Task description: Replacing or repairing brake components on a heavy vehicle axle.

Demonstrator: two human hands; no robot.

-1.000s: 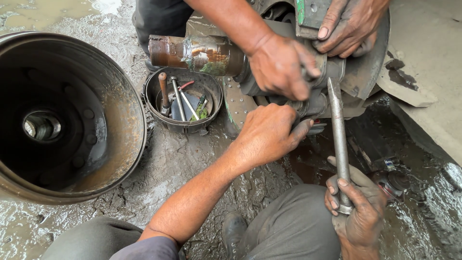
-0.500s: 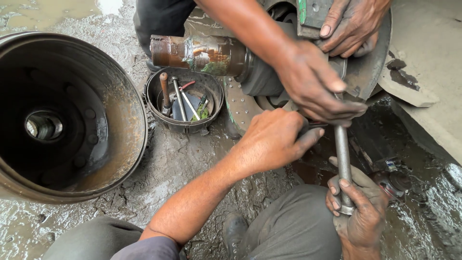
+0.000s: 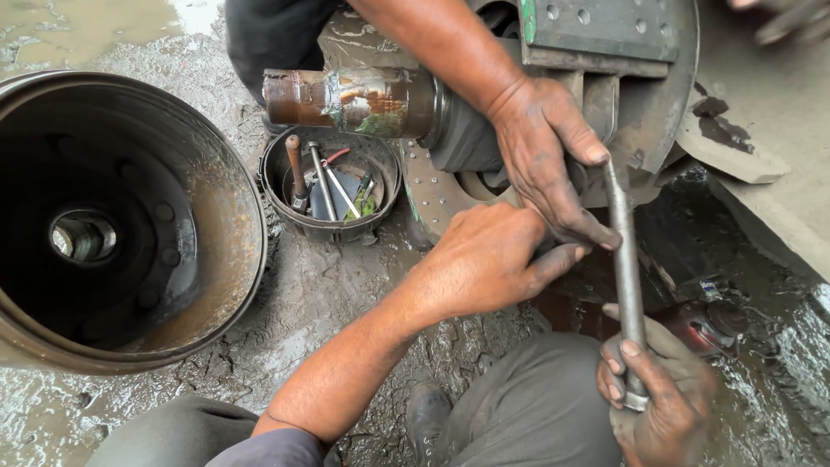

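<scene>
My right hand (image 3: 659, 399) grips the lower end of a long grey metal rod (image 3: 624, 259) that stands nearly upright against a wheel brake assembly (image 3: 605, 78). My left hand (image 3: 484, 259) reaches to the right at the bottom of the assembly, index finger stretched toward the rod. Its other fingertips are hidden, so I cannot tell whether it holds anything. A co-worker's hand (image 3: 549, 151) comes from above and presses its fingers on the rod and the brake part just over my left hand. A rusty axle stub (image 3: 354, 99) sticks out to the left.
A large rusty brake drum (image 3: 130, 216) lies open side up at the left. A small round metal tub (image 3: 333, 186) with several tools stands beside it. The ground is wet mud. My knees are at the bottom. Another blurred hand (image 3: 782, 17) is at the top right.
The co-worker's hand slid right and down onto the rod. The co-worker's other hand left the brake shoe toward the top right edge. My left index finger stretched out.
</scene>
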